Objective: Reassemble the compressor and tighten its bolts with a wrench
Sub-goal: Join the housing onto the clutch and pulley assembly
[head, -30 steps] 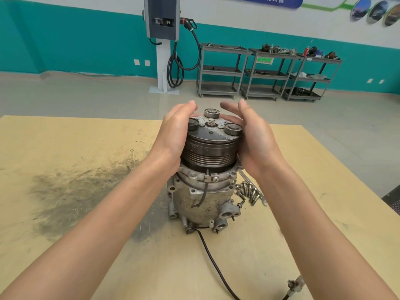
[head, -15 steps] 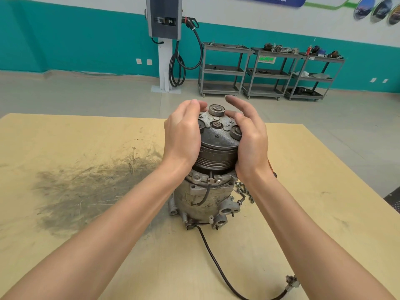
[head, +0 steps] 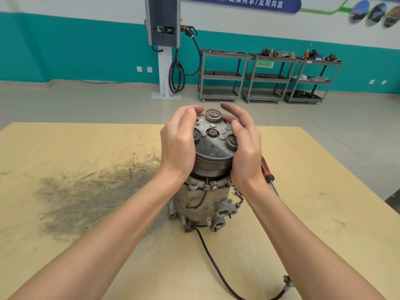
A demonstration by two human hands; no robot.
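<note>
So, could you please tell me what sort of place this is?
Probably an automotive training workshop: a car compressor stands on a stained wooden workbench, metal parts carts line the teal wall, and what looks like a charging post stands behind.

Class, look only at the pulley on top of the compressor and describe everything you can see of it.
The pulley is a dull grey metal drum, speckled and worn on its face, with grooves ringing its side. Three round raised discs and a central nut sit on the face. It tilts slightly atop the upright compressor body. The left hand and right hand cup its sides.
</note>
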